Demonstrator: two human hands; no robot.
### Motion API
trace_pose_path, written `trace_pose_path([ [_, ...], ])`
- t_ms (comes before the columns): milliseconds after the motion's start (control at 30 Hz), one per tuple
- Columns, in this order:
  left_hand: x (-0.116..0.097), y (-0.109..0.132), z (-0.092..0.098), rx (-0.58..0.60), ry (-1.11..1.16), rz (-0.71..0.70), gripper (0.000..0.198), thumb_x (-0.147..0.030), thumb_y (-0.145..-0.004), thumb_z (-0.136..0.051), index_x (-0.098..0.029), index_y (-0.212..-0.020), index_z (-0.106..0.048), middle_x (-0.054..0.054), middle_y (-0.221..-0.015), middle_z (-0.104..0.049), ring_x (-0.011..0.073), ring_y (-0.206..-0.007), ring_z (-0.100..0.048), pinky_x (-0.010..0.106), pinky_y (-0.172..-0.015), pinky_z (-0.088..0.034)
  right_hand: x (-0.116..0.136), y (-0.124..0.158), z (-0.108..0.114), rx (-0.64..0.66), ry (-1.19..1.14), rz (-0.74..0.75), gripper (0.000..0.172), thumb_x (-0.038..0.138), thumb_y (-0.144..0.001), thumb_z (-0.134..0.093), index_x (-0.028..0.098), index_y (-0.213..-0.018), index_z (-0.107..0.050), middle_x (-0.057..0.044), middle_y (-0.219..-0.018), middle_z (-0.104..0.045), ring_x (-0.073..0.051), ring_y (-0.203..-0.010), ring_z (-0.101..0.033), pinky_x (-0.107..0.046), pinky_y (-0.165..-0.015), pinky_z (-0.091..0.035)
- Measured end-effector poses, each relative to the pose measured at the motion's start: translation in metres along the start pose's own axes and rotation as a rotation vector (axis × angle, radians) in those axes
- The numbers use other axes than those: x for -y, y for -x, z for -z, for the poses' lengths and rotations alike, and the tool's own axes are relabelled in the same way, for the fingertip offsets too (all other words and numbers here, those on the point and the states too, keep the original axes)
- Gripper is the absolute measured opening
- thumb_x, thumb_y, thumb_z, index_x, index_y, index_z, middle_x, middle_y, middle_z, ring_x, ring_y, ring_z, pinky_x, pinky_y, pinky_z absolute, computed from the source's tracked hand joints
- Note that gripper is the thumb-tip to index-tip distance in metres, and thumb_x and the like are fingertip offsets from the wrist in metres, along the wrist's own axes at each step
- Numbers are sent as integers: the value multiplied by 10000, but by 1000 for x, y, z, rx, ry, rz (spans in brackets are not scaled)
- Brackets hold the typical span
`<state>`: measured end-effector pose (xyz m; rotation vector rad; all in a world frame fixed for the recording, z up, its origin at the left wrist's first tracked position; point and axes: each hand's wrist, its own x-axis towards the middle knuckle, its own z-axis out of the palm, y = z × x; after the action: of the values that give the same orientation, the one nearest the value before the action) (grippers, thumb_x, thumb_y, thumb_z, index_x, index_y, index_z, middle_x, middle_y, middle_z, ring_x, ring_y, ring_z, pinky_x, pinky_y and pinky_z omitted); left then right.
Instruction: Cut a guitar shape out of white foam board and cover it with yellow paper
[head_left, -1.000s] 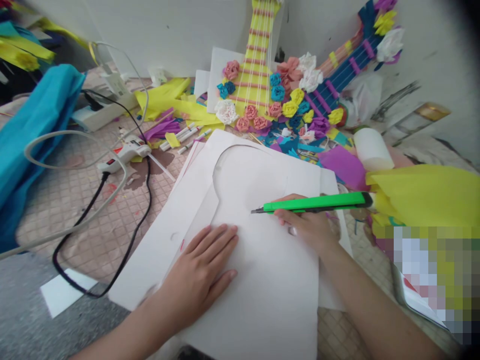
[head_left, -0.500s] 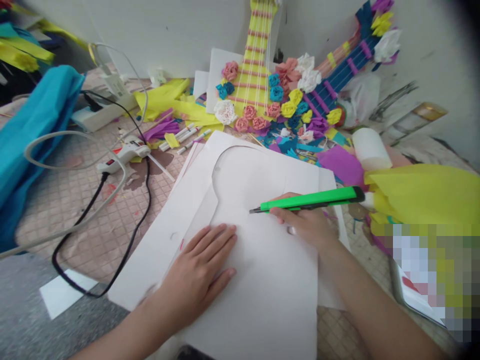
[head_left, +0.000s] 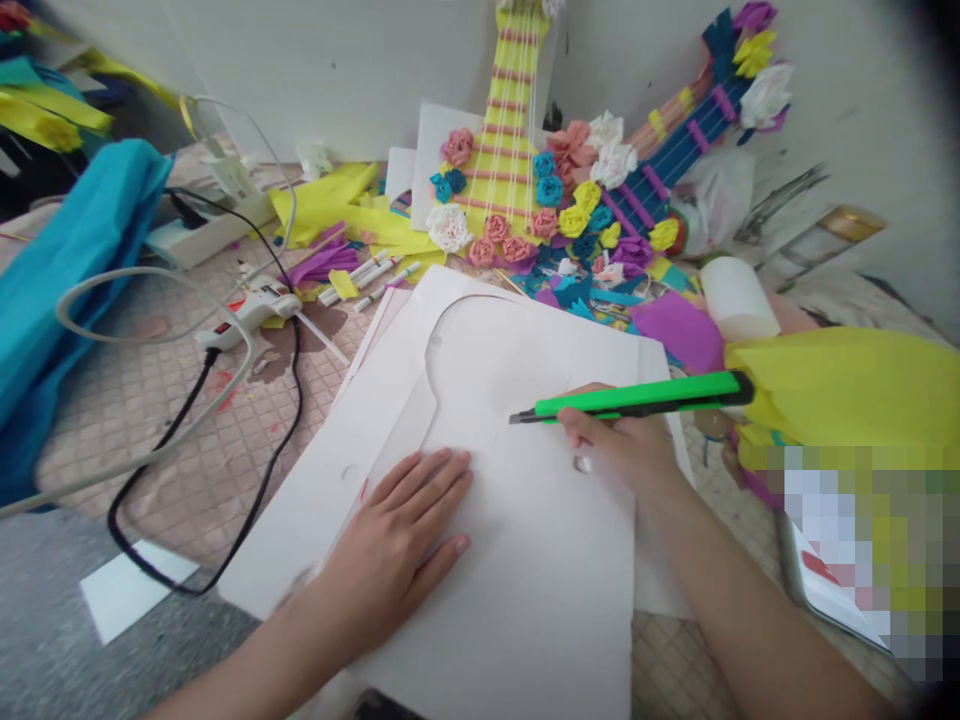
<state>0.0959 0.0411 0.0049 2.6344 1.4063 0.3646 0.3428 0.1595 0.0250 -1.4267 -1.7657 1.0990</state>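
My left hand [head_left: 401,545] lies flat with fingers stretched out on a large white board [head_left: 525,560], pressing it down. A guitar-body outline is cut or scored into the board's upper part. My right hand [head_left: 619,445] is closed round a bright green utility knife [head_left: 637,397]. The knife lies nearly level, its short blade tip pointing left just above the board, right of the curved outline. More white sheets [head_left: 375,400] lie stacked under the board.
A white glue gun [head_left: 251,303] with a black cord [head_left: 187,440] lies at left beside a power strip [head_left: 206,225]. Paper guitars [head_left: 517,150] with paper roses lean on the wall behind. Yellow tissue paper [head_left: 847,385], markers [head_left: 367,270] and blue fabric [head_left: 67,260] surround the sheets.
The right hand and knife shifted slightly right; the blade tip now sits a little farther right over the board. The left hand stays pressed in place.
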Motion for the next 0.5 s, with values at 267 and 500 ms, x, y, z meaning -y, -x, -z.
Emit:
trace_pose_path([
  [267,0,2,4,-73,208,62,458,-220,-930,-388,-171,-1383,-350,74,-1414,-423,192,-1317,-367,419,-1105,-319,-9,7,-4,-96,-210,-55,280,479,-723,-670,206,-736,-610,27,-545,-548,-118,-511,-480,-268,-511,-378],
  [500,-8,22,25,-32,132,-1,544,-250,-873,-494,-179,-1391,-344,59,-1407,-434,224,-1329,-345,458,-1114,-285,11,28,-9,-93,-551,-200,239,411,-624,-760,215,-729,-671,31,-526,-525,-100,-496,-437,-255,-481,-359],
])
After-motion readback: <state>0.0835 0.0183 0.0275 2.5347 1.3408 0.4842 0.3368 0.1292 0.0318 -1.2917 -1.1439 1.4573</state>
